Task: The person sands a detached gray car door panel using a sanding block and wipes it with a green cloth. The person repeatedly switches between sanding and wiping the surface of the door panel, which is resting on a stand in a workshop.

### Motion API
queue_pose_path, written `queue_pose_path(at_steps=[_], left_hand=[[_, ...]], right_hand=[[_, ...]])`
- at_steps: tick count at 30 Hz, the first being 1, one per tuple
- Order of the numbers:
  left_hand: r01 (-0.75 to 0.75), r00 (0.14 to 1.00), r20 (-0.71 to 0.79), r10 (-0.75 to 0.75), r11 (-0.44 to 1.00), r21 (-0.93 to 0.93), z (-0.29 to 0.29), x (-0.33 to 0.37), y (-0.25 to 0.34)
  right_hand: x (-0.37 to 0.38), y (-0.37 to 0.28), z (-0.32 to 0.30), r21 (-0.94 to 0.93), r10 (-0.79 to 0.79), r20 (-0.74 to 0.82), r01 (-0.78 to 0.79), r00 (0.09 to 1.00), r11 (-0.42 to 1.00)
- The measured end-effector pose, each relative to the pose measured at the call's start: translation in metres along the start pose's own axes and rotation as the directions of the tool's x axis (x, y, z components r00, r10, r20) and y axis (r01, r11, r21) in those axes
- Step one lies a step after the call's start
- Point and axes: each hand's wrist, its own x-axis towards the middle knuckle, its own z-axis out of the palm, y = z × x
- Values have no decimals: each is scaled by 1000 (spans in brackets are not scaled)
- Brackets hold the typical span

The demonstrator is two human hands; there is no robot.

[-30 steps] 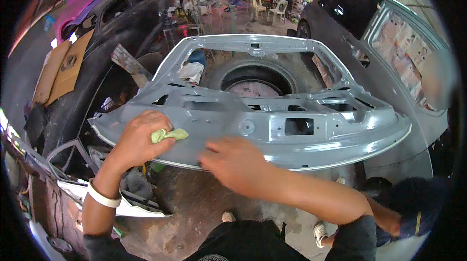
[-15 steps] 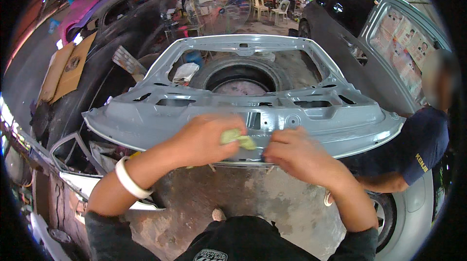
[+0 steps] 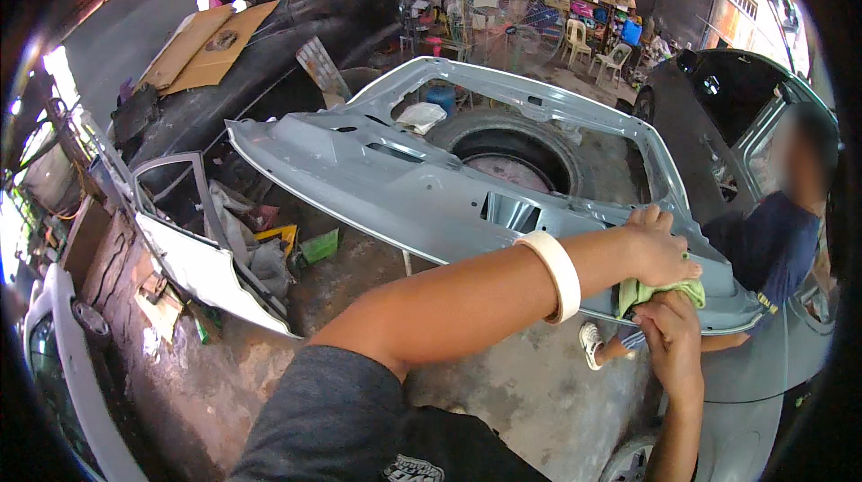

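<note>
A grey car tailgate (image 3: pixel 404 199) with a large window opening lies flat before me at waist height. My left hand (image 3: pixel 660 248) reaches across to its right end, holding a light green cloth (image 3: pixel 642 294) against the surface. A cream ring like a roll of masking tape (image 3: pixel 555 277) sits around my left forearm. Just below, at the tailgate's near edge, my right hand (image 3: pixel 673 338) is closed, its thumb and bent fingers pinched beside the cloth. A small dark tip shows at those fingers, too small to name.
Another person (image 3: pixel 772 230) stands close at the right end, beside a grey car (image 3: pixel 754 374). A tire (image 3: pixel 539 141) lies under the window opening. To the left are a white car door (image 3: pixel 197 257) and a dark car bearing cardboard (image 3: pixel 211 46). A fan (image 3: pixel 512 24) stands behind.
Both hands have moved from the tailgate's middle to its right end. The left arm now stretches across, pressing the cloth down. My view has turned and tilted.
</note>
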Motion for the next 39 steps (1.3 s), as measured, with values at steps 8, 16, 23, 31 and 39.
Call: queue_pose_path(at_steps=[8, 16, 23, 31, 39], left_hand=[[-9, 984, 160, 75, 925, -379, -4, 31, -20], [106, 892, 451, -29, 984, -145, -55, -9, -15], [-227, 781, -291, 553, 685, 692, -189, -229, -83], [177, -226, -966, -127, 970, -169, -201, -561, -328], [-446, -142, -816, -560, 772, -453, -198, -520, -447]], right_hand=[[46, -36, 14, -99, -139, 203, 161, 969, 982], [94, -76, 79, 206, -74, 164, 40, 984, 978], [113, -88, 75, 147, -13, 361, -43, 932, 988], [247, -235, 243, 355, -233, 216, 146, 948, 924], [323, -335, 327, 327, -113, 183, 48, 977, 944]])
